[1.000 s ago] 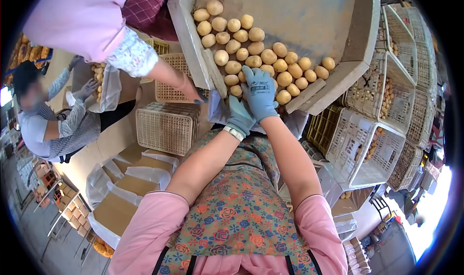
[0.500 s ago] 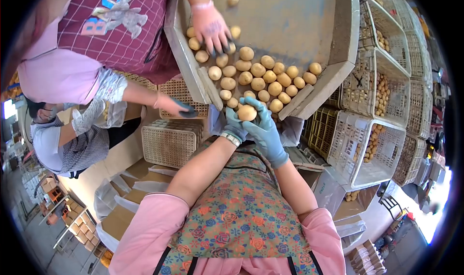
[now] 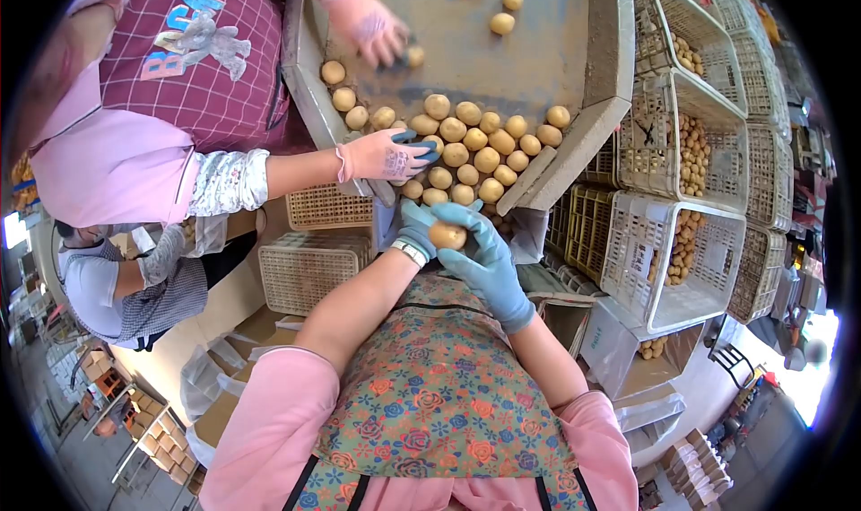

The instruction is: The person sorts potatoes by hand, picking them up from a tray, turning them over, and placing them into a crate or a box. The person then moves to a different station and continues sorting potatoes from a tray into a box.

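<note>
Between my two gloved hands, just beyond the chute's mouth, is a round tan potato (image 3: 447, 235). My left hand (image 3: 418, 228), in a blue glove with a watch at the wrist, is closed against its left side. My right hand (image 3: 489, 269), also blue-gloved, curls round it from the right, fingers above and thumb below. Several loose potatoes (image 3: 487, 159) lie bunched on the wooden sorting table (image 3: 529, 62) right ahead of my hands. The left glove's fingers are partly hidden behind the potato.
At the left, a co-worker's pink-gloved hand (image 3: 390, 155) reaches into the potatoes; their other hand (image 3: 368, 26) is farther up the table. Plastic crates (image 3: 668, 251) holding potatoes are stacked at the right. Stacked crates (image 3: 309, 273) and lined cartons (image 3: 224, 394) stand at the lower left.
The potato and my hands have shifted slightly down and left in view. The co-worker's nearer hand has come onto the potatoes from beside the table. More potatoes have appeared up the table.
</note>
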A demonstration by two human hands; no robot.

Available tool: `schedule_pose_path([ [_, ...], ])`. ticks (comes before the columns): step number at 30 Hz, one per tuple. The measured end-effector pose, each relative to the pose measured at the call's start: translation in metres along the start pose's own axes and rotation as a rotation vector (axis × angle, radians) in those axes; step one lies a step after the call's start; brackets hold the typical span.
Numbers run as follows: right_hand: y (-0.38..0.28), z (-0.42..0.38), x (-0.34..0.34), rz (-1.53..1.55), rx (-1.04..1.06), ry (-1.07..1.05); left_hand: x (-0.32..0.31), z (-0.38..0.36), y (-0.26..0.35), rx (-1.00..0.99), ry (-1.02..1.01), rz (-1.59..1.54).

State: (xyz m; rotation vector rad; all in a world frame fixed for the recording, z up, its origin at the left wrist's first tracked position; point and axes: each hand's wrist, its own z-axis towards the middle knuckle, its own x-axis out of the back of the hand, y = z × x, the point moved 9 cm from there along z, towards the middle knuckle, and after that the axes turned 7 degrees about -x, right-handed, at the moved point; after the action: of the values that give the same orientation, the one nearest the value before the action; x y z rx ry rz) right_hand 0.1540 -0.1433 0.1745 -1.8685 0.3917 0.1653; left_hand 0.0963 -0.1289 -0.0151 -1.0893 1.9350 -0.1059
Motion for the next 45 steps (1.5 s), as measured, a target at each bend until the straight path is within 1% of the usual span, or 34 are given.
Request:
schedule_pose_path([
  [1, 0.009, -0.005, 0.008, -0.002, -0.001, -0.001, -0.009, -0.013, -0.012, 0.107, 0.101, -0.059],
  [3, 0.018, -0.028, 0.042, -0.619, 0.108, 0.104, -0.009, 0.002, 0.025, -0.341, -0.143, 0.374],
  [4, 0.043, -0.047, 0.072, -0.724, -0.025, 0.205, -0.009, 0.006, 0.042, -0.547, -0.267, 0.936],
  [5, 0.071, -0.075, 0.105, -0.828, -0.161, 0.31, -0.001, 0.013, 0.039, -0.46, -0.139, 0.505],
  [7, 0.121, -0.141, 0.176, -0.917, -0.312, 0.546, -0.009, 0.009, 0.024, -0.25, -0.1, 0.076],
  [9, 0.163, -0.207, 0.232, -1.095, -0.582, 0.696, -0.02, 0.003, 0.018, -0.253, -0.153, 0.068],
  [11, 0.206, -0.257, 0.273, -1.243, -0.885, 0.61, -0.017, 0.005, 0.015, -0.257, -0.11, -0.012],
  [12, 0.21, -0.265, 0.276, -1.357, -1.002, 0.622, -0.02, 0.005, 0.013, -0.255, -0.147, -0.03],
  [13, 0.215, -0.255, 0.281, -1.357, -0.98, 0.62, -0.018, 0.005, 0.013, -0.271, -0.127, -0.002],
  [15, 0.168, -0.184, 0.24, -1.392, -0.405, 0.565, -0.014, 0.01, 0.023, -0.318, -0.215, 0.068],
  [16, 0.106, -0.131, 0.193, -1.259, -0.187, 0.52, -0.026, 0.0, 0.017, -0.369, -0.215, 0.272],
  [17, 0.074, -0.094, 0.165, -1.278, -0.049, 0.468, -0.014, 0.012, 0.028, -0.387, -0.25, 0.319],
  [18, 0.037, -0.066, 0.136, -1.312, 0.264, 0.478, -0.027, 0.007, 0.023, -0.362, -0.306, 0.253],
  [19, -0.004, -0.044, 0.106, -1.375, 0.441, 0.514, -0.038, 0.003, 0.015, -0.324, -0.36, 0.186],
  [21, -0.031, -0.008, 0.09, -1.367, 0.575, 0.524, -0.029, 0.001, 0.014, -0.326, -0.217, 0.214],
  [23, -0.016, 0.033, 0.101, -1.45, 0.514, 0.559, -0.022, 0.003, 0.019, -0.348, -0.147, 0.225],
  [25, 0.018, 0.06, 0.107, -1.709, 0.266, 0.479, -0.035, -0.009, 0.01, -0.364, -0.104, 0.206],
  [26, 0.005, 0.057, 0.102, -1.63, 0.395, 0.585, -0.035, -0.01, 0.01, -0.379, -0.104, 0.236],
  [27, 0.004, 0.056, 0.103, -1.64, 0.402, 0.592, -0.035, -0.009, 0.011, -0.371, -0.116, 0.234],
  [29, 0.017, 0.059, 0.108, -1.709, 0.237, 0.449, -0.02, -0.002, 0.013, -0.348, -0.068, 0.103],
  [30, 0.014, 0.057, 0.106, -1.705, 0.279, 0.47, -0.019, 0.001, 0.017, -0.339, -0.141, 0.077],
  [31, 0.012, 0.058, 0.104, -1.713, 0.287, 0.467, -0.014, 0.007, 0.02, -0.339, -0.149, 0.07],
  [33, 0.015, 0.06, 0.105, -1.734, 0.208, 0.468, -0.013, 0.006, 0.022, -0.388, -0.09, 0.138],
  [34, 0.011, 0.059, 0.102, -1.726, 0.29, 0.531, -0.012, 0.006, 0.02, -0.383, -0.073, 0.138],
  [35, 0.008, 0.063, 0.095, -1.733, 0.293, 0.531, -0.014, 0.006, 0.018, -0.38, -0.078, 0.133],
  [37, 0.005, 0.077, 0.066, -1.723, 0.305, 0.459, -0.019, 0.003, 0.023, -0.444, -0.108, 0.3],
  [38, 0.019, 0.087, 0.049, -1.678, 0.357, 0.382, -0.005, 0.009, 0.024, -0.356, -0.038, 0.174],
  [39, 0.039, 0.1, 0.035, -1.634, 0.422, 0.329, 0.029, 0.033, 0.052, -0.414, -0.14, 0.33],
  [40, 0.085, 0.113, 0.033, -1.619, 0.228, 0.136, 0.022, 0.029, 0.06, -0.645, -0.244, 0.756],
  [41, 0.1, 0.118, 0.033, -1.72, 0.492, 0.325, 0.007, 0.041, 0.048, -0.412, -0.383, 0.369],
  [42, 0.107, 0.133, 0.027, -1.709, 0.392, 0.285, 0.02, 0.038, 0.06, -0.516, -0.288, 0.372],
  [43, 0.101, 0.132, 0.02, -1.767, 0.4, 0.4, 0.025, 0.038, 0.056, -0.398, -0.249, 0.243],
  [44, 0.097, 0.138, 0.016, -1.821, 0.206, 0.333, 0.029, 0.03, 0.059, -0.511, -0.059, 0.364],
  [45, 0.089, 0.136, 0.012, -1.842, 0.148, 0.341, 0.041, 0.034, 0.059, -0.455, 0.024, 0.326],
])
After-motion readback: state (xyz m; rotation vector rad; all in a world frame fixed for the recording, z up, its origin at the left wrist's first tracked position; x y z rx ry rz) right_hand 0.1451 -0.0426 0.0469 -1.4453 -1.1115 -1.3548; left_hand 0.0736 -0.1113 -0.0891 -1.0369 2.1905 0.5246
